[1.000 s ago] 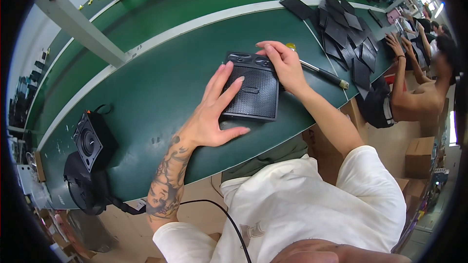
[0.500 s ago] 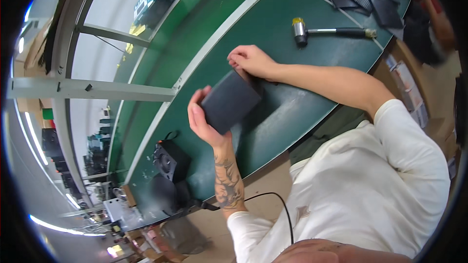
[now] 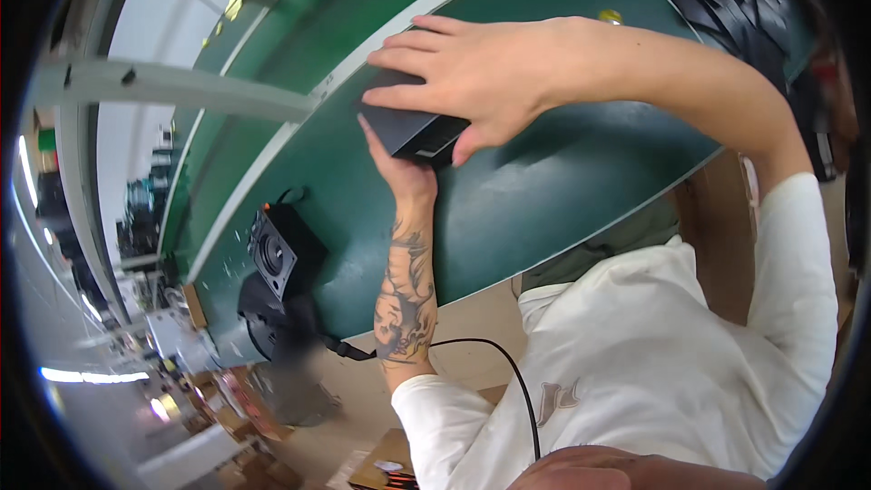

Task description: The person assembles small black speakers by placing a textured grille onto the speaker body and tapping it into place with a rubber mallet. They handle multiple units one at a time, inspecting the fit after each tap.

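A dark, block-shaped case (image 3: 399, 125) is between my two hands above the green tabletop. My left hand (image 3: 399, 168) is closed around its lower left side, the thumb or a finger showing along the edge. Over the top lies my right hand (image 3: 481, 73), its fingers spread across the case and the thumb down against the near side. That near side carries a small pale patch. Much of the top is hidden under the right hand. Beyond my right forearm, only the yellow end of the mallet (image 3: 610, 16) shows.
On the green table (image 3: 494, 218), a black speaker box (image 3: 286, 249) stands at the left beside a dark strapped item (image 3: 272, 313). Black flat pieces (image 3: 726, 0) are heaped at the far right. A pale metal frame (image 3: 209, 91) borders the far side.
The case has moved farther away and turned, now showing a side face. My right hand has come from beyond it onto its top, fingers spreading. My right arm now covers most of the mallet.
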`<state>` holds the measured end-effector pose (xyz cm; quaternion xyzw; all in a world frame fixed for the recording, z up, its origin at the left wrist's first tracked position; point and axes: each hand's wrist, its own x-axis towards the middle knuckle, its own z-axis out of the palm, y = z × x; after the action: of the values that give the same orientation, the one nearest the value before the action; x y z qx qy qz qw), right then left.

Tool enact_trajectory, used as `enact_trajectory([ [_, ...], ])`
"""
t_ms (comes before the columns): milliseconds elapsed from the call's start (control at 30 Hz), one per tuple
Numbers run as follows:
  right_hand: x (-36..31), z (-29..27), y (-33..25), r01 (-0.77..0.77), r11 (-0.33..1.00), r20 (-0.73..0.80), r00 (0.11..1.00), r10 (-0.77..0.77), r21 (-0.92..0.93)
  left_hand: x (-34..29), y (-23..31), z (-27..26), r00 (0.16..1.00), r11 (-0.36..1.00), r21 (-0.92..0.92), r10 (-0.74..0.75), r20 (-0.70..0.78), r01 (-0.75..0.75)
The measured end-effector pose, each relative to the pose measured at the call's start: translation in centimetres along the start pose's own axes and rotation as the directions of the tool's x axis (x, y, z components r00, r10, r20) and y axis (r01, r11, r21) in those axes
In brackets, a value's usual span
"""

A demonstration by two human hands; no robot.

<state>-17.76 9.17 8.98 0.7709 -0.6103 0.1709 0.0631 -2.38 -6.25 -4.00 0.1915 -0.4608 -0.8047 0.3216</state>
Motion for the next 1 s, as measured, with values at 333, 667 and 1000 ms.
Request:
enact_trajectory([
  [333,8.6,-5.8,8.4,-0.212,0.964,0.200,0.949,0.243,-0.162,1.2,-1.0,-0.7,0.938,0.901,0.340,0.326,-0.117,-0.270],
  [667,9.9,0.0,31.3,-0.273,0.918,0.121,0.940,0.318,-0.287,1.8,-0.2,0.5,0.951,0.857,0.423,0.308,0.036,-0.294],
  [1000,0.1,3.2,5.9,-0.144,0.900,0.145,0.985,0.092,0.412,1.1,0.1,0.2,0.984,0.884,0.434,0.170,0.052,-0.176],
])
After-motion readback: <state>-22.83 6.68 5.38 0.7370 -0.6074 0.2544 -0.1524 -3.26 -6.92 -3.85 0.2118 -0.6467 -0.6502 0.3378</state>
